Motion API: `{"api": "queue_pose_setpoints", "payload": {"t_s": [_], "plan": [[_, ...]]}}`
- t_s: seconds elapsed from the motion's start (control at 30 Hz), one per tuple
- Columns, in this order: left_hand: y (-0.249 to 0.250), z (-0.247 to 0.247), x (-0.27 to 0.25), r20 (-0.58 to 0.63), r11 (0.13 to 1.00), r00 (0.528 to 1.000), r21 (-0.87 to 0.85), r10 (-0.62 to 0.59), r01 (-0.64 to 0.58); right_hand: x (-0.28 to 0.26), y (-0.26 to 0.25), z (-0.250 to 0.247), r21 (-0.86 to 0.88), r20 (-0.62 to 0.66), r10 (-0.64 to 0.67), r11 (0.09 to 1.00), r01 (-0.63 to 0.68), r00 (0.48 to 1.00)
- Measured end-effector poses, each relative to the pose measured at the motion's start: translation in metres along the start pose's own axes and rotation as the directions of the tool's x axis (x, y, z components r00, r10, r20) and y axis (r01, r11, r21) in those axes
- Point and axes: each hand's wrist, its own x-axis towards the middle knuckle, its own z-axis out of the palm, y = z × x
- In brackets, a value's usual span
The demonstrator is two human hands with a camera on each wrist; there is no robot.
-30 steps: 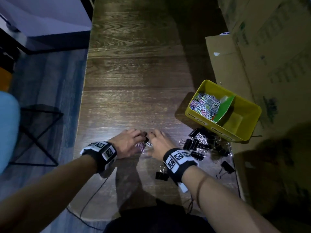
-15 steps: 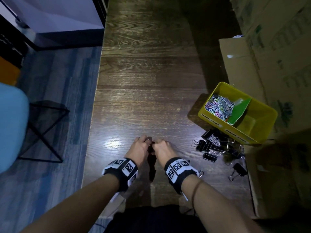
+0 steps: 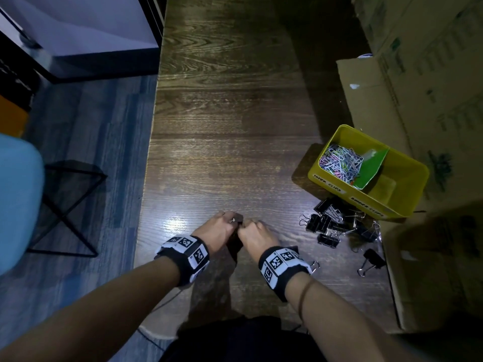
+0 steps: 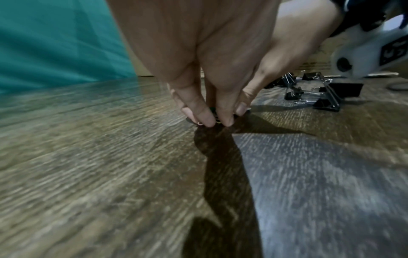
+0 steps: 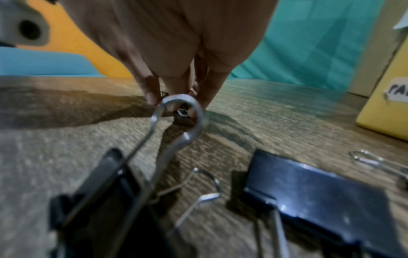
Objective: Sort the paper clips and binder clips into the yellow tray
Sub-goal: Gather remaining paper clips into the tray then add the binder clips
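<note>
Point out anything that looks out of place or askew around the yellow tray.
The green divider inside the yellow tray leans at a slant instead of standing upright. The section labelled for binder clips holds no clips, while black binder clips lie scattered on the table in front of it.

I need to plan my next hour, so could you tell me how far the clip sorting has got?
Done: a heap of paper clips lies in the yellow tray. In hand: left hand and right hand pinch a few small clips on the table. Left: the black binder clips beside the tray; its other compartment holds none.
</note>
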Motion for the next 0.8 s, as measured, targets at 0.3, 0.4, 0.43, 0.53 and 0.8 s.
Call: {"api": "queue_pose_setpoints", "payload": {"t_s": [0.3, 0.4, 0.43, 0.53, 0.8], "plan": [[-0.006, -0.004, 0.000, 0.160, 0.974, 0.985, 0.206, 0.058, -0.091, -0.002, 0.000, 0.000, -0.070, 0.013, -0.062, 0.996, 0.063, 0.998], [0.004, -0.013, 0.001, 0.139, 0.967, 0.987, 0.229, 0.082, -0.113, -0.003, 0.002, 0.000, -0.074, 0.002, -0.076, 0.994, 0.076, 0.997], [0.008, -0.017, 0.002, 0.126, 0.964, 0.988, 0.239, 0.092, -0.120, -0.003, 0.003, -0.001, -0.070, -0.003, -0.076, 0.995, 0.076, 0.997], [0.017, -0.028, 0.001, 0.146, 0.945, 0.985, 0.296, 0.097, -0.137, -0.002, 0.006, -0.002, -0.028, -0.010, -0.074, 0.997, 0.073, 0.997], [0.020, -0.035, 0.005, 0.291, 0.919, 0.952, 0.344, 0.090, -0.192, 0.007, 0.029, -0.017, 0.265, 0.140, 0.029, 0.962, -0.066, 0.990]]}}
